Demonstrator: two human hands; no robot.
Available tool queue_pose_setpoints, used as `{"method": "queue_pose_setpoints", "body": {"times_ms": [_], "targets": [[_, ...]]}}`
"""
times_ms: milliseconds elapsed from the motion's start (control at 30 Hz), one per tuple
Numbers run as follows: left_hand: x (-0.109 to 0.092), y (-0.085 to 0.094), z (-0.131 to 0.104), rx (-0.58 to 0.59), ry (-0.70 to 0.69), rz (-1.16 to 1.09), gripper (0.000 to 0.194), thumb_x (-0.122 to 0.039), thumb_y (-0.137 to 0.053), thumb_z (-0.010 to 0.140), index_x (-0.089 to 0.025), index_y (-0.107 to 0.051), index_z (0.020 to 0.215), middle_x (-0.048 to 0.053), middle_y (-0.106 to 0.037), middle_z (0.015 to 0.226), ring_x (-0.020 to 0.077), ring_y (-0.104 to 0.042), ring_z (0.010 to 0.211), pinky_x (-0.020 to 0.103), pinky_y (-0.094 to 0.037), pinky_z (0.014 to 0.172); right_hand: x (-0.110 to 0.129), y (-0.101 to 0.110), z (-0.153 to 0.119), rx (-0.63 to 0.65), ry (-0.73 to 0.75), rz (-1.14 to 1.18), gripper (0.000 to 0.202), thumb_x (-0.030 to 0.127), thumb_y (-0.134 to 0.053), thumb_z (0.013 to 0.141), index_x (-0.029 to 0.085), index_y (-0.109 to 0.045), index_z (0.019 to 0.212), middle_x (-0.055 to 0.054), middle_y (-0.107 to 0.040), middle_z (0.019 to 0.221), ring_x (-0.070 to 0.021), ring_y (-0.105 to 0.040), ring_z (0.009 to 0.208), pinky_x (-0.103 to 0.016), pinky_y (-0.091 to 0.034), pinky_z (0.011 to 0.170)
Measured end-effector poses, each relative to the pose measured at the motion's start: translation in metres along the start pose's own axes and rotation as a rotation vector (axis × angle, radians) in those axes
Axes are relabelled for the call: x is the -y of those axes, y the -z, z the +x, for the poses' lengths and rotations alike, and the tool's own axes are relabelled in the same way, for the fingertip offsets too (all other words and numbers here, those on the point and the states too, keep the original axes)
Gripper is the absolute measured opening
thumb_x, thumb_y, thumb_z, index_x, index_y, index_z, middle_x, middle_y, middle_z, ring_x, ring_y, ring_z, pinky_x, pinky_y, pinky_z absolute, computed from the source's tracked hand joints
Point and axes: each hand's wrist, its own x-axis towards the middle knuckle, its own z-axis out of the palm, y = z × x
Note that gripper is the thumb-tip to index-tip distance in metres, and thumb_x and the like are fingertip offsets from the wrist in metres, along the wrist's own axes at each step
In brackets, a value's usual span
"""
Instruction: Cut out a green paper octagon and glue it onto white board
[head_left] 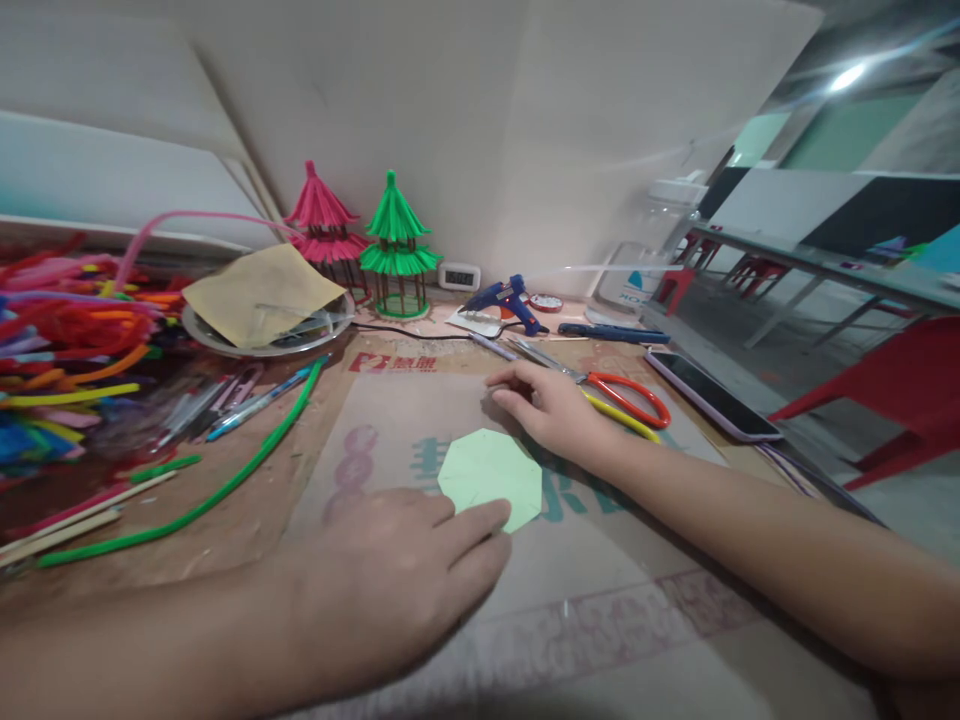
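A pale green octagon of paper [491, 470] lies flat on the printed cardboard sheet [525, 620]. My left hand [405, 570] rests over its lower edge, with the fingers stretched out and the fingertips on the paper. Just beyond the paper's upper right edge is my right hand [551, 405], its fingers loosely bent and the thumb a little apart from the index finger. Nothing shows between them. Behind this hand lie scissors [630, 397] with red and yellow handles, partly hidden by it.
Pink [322, 215] and green [396, 240] pipe-cleaner pavilions stand at the back, near a blue glue gun [506, 300] and a small digital clock [459, 276]. Colourful pipe cleaners [75, 340] crowd the left beside a metal plate [262, 350]. A phone [712, 395] lies right.
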Motion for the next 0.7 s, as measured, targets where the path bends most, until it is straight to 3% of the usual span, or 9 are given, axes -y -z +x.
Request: {"method": "queue_pose_setpoints", "body": {"times_ms": [133,300,433,500,567,633,700], "targets": [[0.023,0.002,0.003,-0.124,0.089,-0.141,0.026,-0.024,-0.041,0.103,-0.022,-0.066,0.094,0.002,-0.068,0.082,0.0195,-0.061,0.071,0.032,-0.043,0.065,0.000,0.002,0.001,-0.031,-0.061,0.080,0.015,0.024,-0.059,0.092,0.018,-0.069,0.102,-0.002,-0.067,0.079,-0.0167,-0.061,0.071,-0.029,-0.047,0.066],[0.068,-0.004,0.008,-0.184,0.430,-0.245,0.025,-0.032,-0.045,0.101,-0.020,-0.065,0.096,0.005,-0.070,0.093,0.0228,-0.064,0.090,0.036,-0.047,0.081,0.000,0.002,-0.001,-0.054,-0.052,0.111,0.016,0.023,-0.058,0.092,0.019,-0.069,0.103,-0.002,-0.068,0.080,-0.0167,-0.060,0.072,-0.030,-0.047,0.067],[0.066,-0.009,0.011,-0.189,0.447,-0.331,0.022,-0.037,-0.052,0.096,-0.019,-0.064,0.100,0.007,-0.068,0.102,0.0247,-0.062,0.100,0.040,-0.047,0.090,-0.004,0.003,0.002,-0.121,-0.141,0.280,0.021,0.021,-0.056,0.092,0.020,-0.066,0.111,-0.001,-0.066,0.081,-0.0159,-0.061,0.069,-0.031,-0.051,0.068],[0.058,-0.010,0.012,-0.146,0.435,-0.361,0.027,-0.039,-0.057,0.092,-0.019,-0.062,0.108,0.008,-0.065,0.110,0.0273,-0.059,0.107,0.043,-0.048,0.093,-0.001,0.007,0.002,-0.103,-0.237,0.509,0.013,0.024,-0.058,0.092,0.021,-0.062,0.105,0.000,-0.066,0.081,-0.0153,-0.063,0.066,-0.032,-0.054,0.067],[0.052,-0.011,0.012,-0.083,0.444,-0.388,0.035,-0.040,-0.060,0.089,-0.017,-0.059,0.115,0.010,-0.062,0.116,0.0294,-0.057,0.112,0.046,-0.048,0.096,0.008,0.011,-0.002,0.032,-0.352,0.843,0.010,0.031,-0.058,0.095,0.022,-0.055,0.094,-0.001,-0.068,0.081,-0.0165,-0.067,0.067,-0.035,-0.058,0.068],[0.050,-0.012,0.013,-0.026,0.452,-0.413,0.035,-0.039,-0.060,0.088,-0.017,-0.058,0.115,0.011,-0.060,0.119,0.0301,-0.055,0.115,0.047,-0.047,0.099,0.019,0.014,-0.008,0.306,-0.444,1.153,0.021,0.039,-0.054,0.099,0.022,-0.049,0.087,-0.007,-0.072,0.088,-0.0208,-0.073,0.078,-0.039,-0.061,0.071],[0.052,-0.013,0.012,0.008,0.452,-0.420,0.037,-0.040,-0.062,0.086,-0.017,-0.059,0.115,0.011,-0.059,0.121,0.0308,-0.055,0.118,0.048,-0.047,0.101,0.025,0.013,-0.012,0.593,-0.505,1.290,0.024,0.040,-0.054,0.099,0.021,-0.051,0.085,-0.013,-0.074,0.100,-0.0253,-0.075,0.093,-0.044,-0.062,0.079]]}}
